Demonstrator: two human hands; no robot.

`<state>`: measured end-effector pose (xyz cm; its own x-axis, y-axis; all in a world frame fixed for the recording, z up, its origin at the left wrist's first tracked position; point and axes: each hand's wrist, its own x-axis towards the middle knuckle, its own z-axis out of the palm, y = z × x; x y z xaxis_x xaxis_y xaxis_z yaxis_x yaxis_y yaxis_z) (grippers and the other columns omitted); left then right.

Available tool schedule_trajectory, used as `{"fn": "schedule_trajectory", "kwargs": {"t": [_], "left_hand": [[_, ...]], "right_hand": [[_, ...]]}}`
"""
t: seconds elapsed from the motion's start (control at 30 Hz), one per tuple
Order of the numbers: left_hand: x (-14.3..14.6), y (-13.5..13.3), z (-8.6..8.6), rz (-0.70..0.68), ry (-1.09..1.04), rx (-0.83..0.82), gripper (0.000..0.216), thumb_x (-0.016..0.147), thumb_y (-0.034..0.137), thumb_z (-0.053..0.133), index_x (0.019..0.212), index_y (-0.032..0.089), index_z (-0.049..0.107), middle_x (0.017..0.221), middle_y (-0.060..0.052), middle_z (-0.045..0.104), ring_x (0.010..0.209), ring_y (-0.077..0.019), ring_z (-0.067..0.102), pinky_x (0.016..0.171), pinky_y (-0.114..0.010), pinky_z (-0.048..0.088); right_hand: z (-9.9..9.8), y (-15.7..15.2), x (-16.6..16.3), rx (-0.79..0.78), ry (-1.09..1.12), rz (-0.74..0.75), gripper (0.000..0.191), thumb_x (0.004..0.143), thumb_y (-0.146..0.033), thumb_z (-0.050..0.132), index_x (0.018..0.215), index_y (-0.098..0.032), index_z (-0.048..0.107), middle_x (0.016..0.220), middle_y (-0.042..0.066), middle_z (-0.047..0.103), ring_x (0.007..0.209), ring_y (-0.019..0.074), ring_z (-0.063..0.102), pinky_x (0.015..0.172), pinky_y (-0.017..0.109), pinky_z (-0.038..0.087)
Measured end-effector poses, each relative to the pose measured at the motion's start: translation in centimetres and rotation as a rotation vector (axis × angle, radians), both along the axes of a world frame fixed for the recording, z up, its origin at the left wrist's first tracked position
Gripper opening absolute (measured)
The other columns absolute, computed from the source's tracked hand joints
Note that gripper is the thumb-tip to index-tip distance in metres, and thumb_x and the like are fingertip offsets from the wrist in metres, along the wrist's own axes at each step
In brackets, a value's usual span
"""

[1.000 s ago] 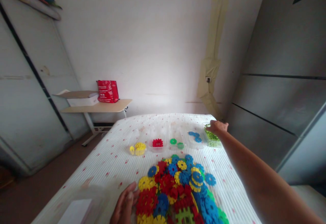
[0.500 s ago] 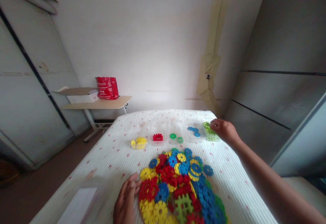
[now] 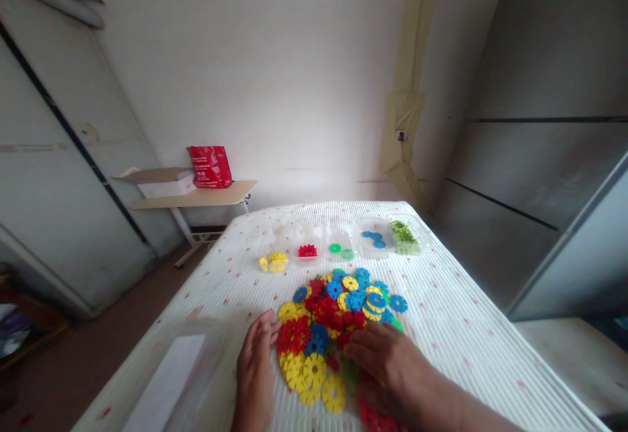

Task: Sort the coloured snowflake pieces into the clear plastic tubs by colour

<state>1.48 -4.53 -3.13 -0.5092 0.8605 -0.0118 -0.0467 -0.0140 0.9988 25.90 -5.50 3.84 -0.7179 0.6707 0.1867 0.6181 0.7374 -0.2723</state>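
A heap of plastic building pieces lies before me: yellow notched discs (image 3: 314, 370), red interlocking pieces (image 3: 294, 335) and blue notched discs (image 3: 377, 301). My left hand (image 3: 256, 363) rests at the heap's left edge, fingers extended, holding nothing. Over the near right part of the heap is my right hand (image 3: 392, 366), slightly blurred. Its fingers and thumb are apart around a light green piece (image 3: 350, 374), mostly covered by the hand; a firm hold on it does not show. Red pieces lie partly hidden beneath that hand.
Clear containers stand behind the heap, with yellow discs (image 3: 277, 258), red pieces (image 3: 307, 251), green discs (image 3: 335, 248), blue discs (image 3: 373, 238) and light green pieces (image 3: 403, 232). A clear box with a white sheet (image 3: 167, 379) lies front left. A red bag (image 3: 210, 167) stands on a side table (image 3: 216, 198).
My right hand has moved from the light green container at the far right back to the heap. My left hand stays beside the heap. The view has shifted slightly.
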Motion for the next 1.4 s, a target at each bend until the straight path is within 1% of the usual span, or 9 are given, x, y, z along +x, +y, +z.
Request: {"fn": "schedule_trajectory", "kwargs": {"t": [0.17,0.27,0.4,0.63,0.77,0.97,1.1,1.3,1.4], "left_hand": [[-0.1,0.0,-0.3,-0.01,0.024,0.003,0.05,0.08,0.056,0.045,0.11,0.018,0.055,0.103,-0.01,0.062,0.099,-0.024,0.059,0.091,-0.04,0.043],[-0.2,0.0,-0.6,-0.022,0.023,0.008,0.049,0.082,0.055,0.044,0.112,0.018,0.054,0.109,-0.01,0.061,0.102,-0.0239,0.058,0.092,-0.04,0.041],[-0.1,0.0,-0.7,-0.014,0.017,0.015,0.048,0.082,0.055,0.044,0.111,0.018,0.054,0.112,-0.011,0.06,0.103,-0.0243,0.057,0.093,-0.04,0.041],[0.1,0.1,-0.3,-0.006,-0.003,0.007,0.051,0.08,0.056,0.046,0.111,0.017,0.056,0.108,-0.011,0.064,0.099,-0.0234,0.06,0.09,-0.037,0.044],[0.1,0.0,0.0,0.004,-0.01,-0.001,0.051,0.08,0.056,0.047,0.111,0.017,0.057,0.103,-0.011,0.066,0.099,-0.0238,0.061,0.09,-0.037,0.044],[0.2,-0.1,0.2,0.007,0.008,0.004,0.051,0.079,0.055,0.048,0.111,0.017,0.058,0.104,-0.012,0.066,0.099,-0.0242,0.061,0.091,-0.038,0.044],[0.4,-0.1,0.5,0.032,-0.02,0.022,0.051,0.077,0.054,0.051,0.109,0.016,0.059,0.11,-0.013,0.064,0.1,-0.0252,0.061,0.09,-0.039,0.045],[0.5,-0.3,0.7,0.023,-0.047,0.017,0.05,0.078,0.054,0.05,0.11,0.016,0.058,0.111,-0.013,0.064,0.103,-0.0242,0.06,0.09,-0.036,0.045],[0.4,-0.2,0.5,0.027,-0.074,0.031,0.052,0.077,0.055,0.051,0.11,0.016,0.058,0.111,-0.013,0.064,0.101,-0.024,0.061,0.088,-0.036,0.046]], "right_hand": [[-1.6,-0.1,-1.9,0.033,-0.09,-0.124,0.029,0.073,-0.03,0.061,0.101,-0.021,0.058,0.097,0.005,0.061,0.089,0.0211,0.051,0.077,0.031,0.039],[-1.6,0.1,-1.8,0.052,-0.059,-0.185,0.025,0.077,-0.021,0.056,0.102,-0.021,0.059,0.096,0.005,0.061,0.088,0.0186,0.052,0.077,0.029,0.038],[-1.3,0.8,-1.5,0.117,-0.053,-0.25,0.007,0.078,-0.017,0.057,0.082,-0.021,0.06,0.086,0.003,0.061,0.081,0.0168,0.053,0.071,0.028,0.036],[-2.4,1.4,-4.4,0.266,-0.13,-0.114,0.012,0.085,-0.023,0.053,0.076,-0.02,0.06,0.08,0.004,0.063,0.075,0.0173,0.052,0.07,0.032,0.036],[-3.3,2.1,-6.2,0.228,-0.192,-0.133,0.007,0.082,-0.021,0.055,0.083,-0.018,0.061,0.083,0.007,0.063,0.077,0.0205,0.054,0.068,0.035,0.038],[-2.5,2.9,-7.9,0.181,-0.234,-0.137,0.012,0.077,-0.019,0.057,0.088,-0.017,0.061,0.092,0.01,0.063,0.084,0.0247,0.055,0.066,0.036,0.042],[-2.3,3.3,-8.3,0.182,-0.234,-0.149,0.011,0.081,-0.018,0.052,0.084,-0.016,0.063,0.089,0.01,0.064,0.083,0.0245,0.057,0.066,0.035,0.042],[-0.6,4.2,-5.9,0.068,-0.128,-0.205,0.02,0.085,-0.009,0.043,0.08,-0.016,0.061,0.082,0.006,0.066,0.075,0.015,0.059,0.065,0.024,0.038],[0.7,4.9,-4.5,-0.034,-0.037,-0.281,0.02,0.086,-0.014,0.041,0.075,-0.017,0.058,0.074,0.003,0.064,0.066,0.0125,0.058,0.06,0.022,0.035]]}}
